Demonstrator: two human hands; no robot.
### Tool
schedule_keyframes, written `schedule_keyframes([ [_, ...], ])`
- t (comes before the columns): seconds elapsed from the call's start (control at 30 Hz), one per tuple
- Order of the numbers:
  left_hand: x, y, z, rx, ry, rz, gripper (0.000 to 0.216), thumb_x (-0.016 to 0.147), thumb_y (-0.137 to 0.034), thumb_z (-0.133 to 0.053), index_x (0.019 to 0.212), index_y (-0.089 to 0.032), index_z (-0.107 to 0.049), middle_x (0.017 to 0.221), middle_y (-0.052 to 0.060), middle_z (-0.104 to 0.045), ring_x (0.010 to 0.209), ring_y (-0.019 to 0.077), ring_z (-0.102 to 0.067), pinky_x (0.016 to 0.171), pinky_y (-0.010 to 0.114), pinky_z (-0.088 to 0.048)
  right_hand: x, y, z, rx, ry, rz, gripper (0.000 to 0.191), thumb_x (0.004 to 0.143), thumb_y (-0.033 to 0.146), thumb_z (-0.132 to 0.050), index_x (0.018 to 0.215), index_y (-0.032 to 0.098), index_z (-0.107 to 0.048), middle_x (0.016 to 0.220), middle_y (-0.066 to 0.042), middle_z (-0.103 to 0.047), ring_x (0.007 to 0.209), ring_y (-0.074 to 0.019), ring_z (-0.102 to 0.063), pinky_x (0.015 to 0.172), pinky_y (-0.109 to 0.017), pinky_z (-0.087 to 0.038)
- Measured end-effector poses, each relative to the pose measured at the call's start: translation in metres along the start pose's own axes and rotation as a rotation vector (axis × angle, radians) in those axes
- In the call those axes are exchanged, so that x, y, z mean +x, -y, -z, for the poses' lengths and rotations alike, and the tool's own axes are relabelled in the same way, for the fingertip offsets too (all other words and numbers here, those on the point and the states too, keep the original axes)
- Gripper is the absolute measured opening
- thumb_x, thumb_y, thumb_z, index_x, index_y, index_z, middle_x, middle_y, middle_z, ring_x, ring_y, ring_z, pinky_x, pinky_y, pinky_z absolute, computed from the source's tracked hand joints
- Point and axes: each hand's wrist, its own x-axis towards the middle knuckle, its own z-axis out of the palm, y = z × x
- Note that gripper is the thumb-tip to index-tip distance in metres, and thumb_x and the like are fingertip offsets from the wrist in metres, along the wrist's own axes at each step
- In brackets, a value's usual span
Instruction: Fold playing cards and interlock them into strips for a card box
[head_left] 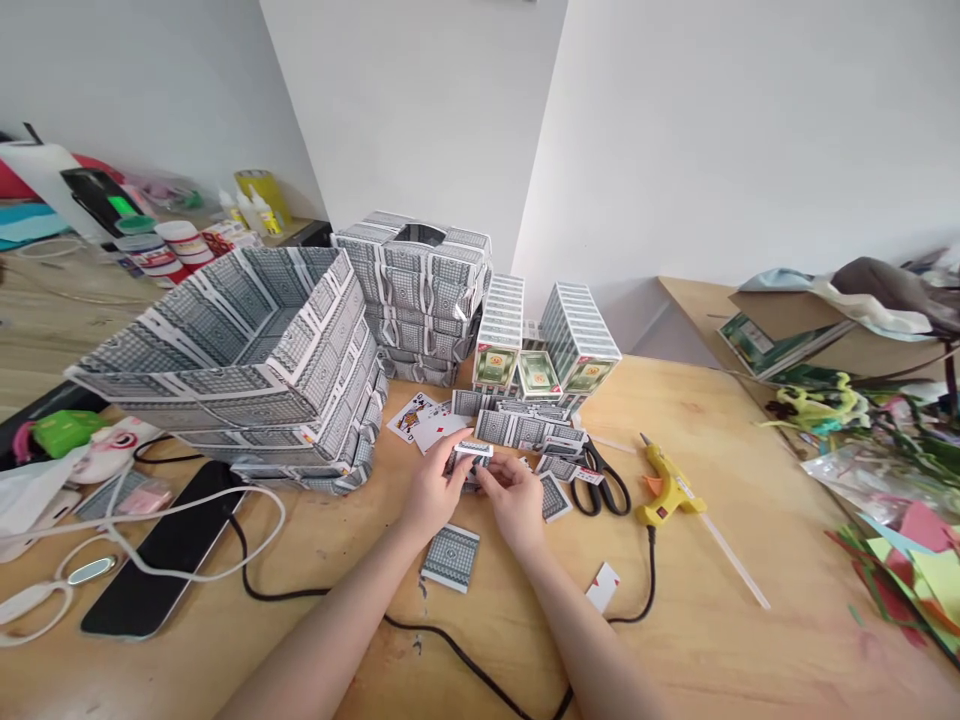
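Note:
Both my hands meet at the middle of the wooden table [735, 620] over a small folded playing-card piece [472, 452]. My left hand [433, 492] pinches it from the left and my right hand [517, 500] closes on it from the right. Loose folded card pieces [525, 428] lie just beyond my fingers. A small stack of cards [451, 556] lies face down under my wrists. Face-up cards [420, 418] rest to the left of my fingers.
A large open box built of cards [247, 360] stands at the left, a closed card box [420, 290] behind it, and card packs [540, 350] beside that. Scissors [600, 482] and a yellow glue gun [667, 492] lie right of my hands. A black cable [450, 650] crosses the front.

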Motion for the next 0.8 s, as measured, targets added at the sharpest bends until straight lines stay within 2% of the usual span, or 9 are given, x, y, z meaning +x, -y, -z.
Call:
schedule_keyframes([
  [0.07, -0.001, 0.000, -0.001, 0.020, 0.014, -0.006, 0.036, 0.084, -0.021, -0.044, 0.120, -0.021, -0.045, 0.115, 0.009, -0.057, 0.104, 0.0185, -0.054, 0.087, 0.033, -0.045, 0.000, -0.001, 0.001, -0.071, -0.013, 0.029, 0.025, 0.071, 0.031, -0.062, 0.091, 0.017, -0.064, 0.083, -0.007, -0.067, 0.070, -0.0199, -0.062, 0.060, -0.032, -0.052],
  [0.17, -0.002, 0.001, -0.002, 0.041, 0.024, -0.017, 0.041, 0.084, -0.018, -0.040, 0.125, -0.020, -0.039, 0.120, 0.010, -0.054, 0.109, 0.0193, -0.051, 0.090, 0.034, -0.043, 0.000, -0.003, 0.001, -0.052, 0.000, 0.023, 0.028, 0.071, 0.032, -0.061, 0.095, 0.018, -0.066, 0.079, -0.005, -0.068, 0.063, -0.0188, -0.060, 0.053, -0.030, -0.050],
  [0.33, -0.001, 0.005, -0.001, 0.015, 0.034, 0.036, 0.050, 0.083, -0.006, -0.028, 0.131, -0.020, -0.031, 0.116, 0.009, -0.055, 0.109, 0.0170, -0.050, 0.091, 0.035, -0.043, 0.002, -0.002, 0.003, -0.022, 0.034, -0.001, 0.028, 0.070, 0.032, -0.062, 0.095, 0.021, -0.067, 0.075, -0.003, -0.067, 0.053, -0.0162, -0.055, 0.049, -0.030, -0.048],
  [0.43, 0.002, 0.005, 0.001, 0.021, -0.022, 0.014, 0.049, 0.079, -0.002, -0.029, 0.124, -0.019, -0.038, 0.115, 0.009, -0.054, 0.110, 0.0178, -0.048, 0.094, 0.038, -0.040, 0.002, 0.001, 0.003, -0.008, 0.068, -0.023, 0.025, 0.068, 0.032, -0.065, 0.089, 0.021, -0.068, 0.073, -0.003, -0.066, 0.056, -0.0180, -0.056, 0.053, -0.032, -0.049],
  [0.53, 0.004, 0.003, 0.002, 0.011, -0.065, -0.014, 0.036, 0.080, -0.004, -0.032, 0.107, -0.020, -0.050, 0.108, 0.008, -0.055, 0.105, 0.0185, -0.050, 0.091, 0.039, -0.041, 0.001, 0.005, 0.003, 0.060, 0.159, -0.041, 0.020, 0.068, 0.035, -0.065, 0.079, 0.019, -0.067, 0.069, -0.003, -0.064, 0.056, -0.0180, -0.056, 0.055, -0.032, -0.048],
  [0.67, 0.006, 0.000, 0.003, -0.033, -0.053, -0.005, 0.023, 0.084, -0.012, -0.035, 0.098, -0.019, -0.052, 0.099, 0.006, -0.057, 0.097, 0.0172, -0.053, 0.086, 0.036, -0.044, 0.001, 0.008, 0.005, 0.227, 0.303, -0.062, 0.021, 0.074, 0.039, -0.059, 0.073, 0.018, -0.062, 0.069, -0.002, -0.061, 0.061, -0.0153, -0.055, 0.064, -0.030, -0.046],
  [0.8, 0.005, -0.002, 0.003, -0.074, 0.007, -0.045, 0.025, 0.085, -0.012, -0.034, 0.100, -0.020, -0.053, 0.102, 0.007, -0.058, 0.101, 0.0173, -0.052, 0.088, 0.037, -0.043, 0.002, 0.008, 0.006, 0.348, 0.340, -0.106, 0.018, 0.072, 0.035, -0.063, 0.076, 0.018, -0.059, 0.070, 0.000, -0.059, 0.064, -0.0130, -0.054, 0.065, -0.026, -0.044],
])
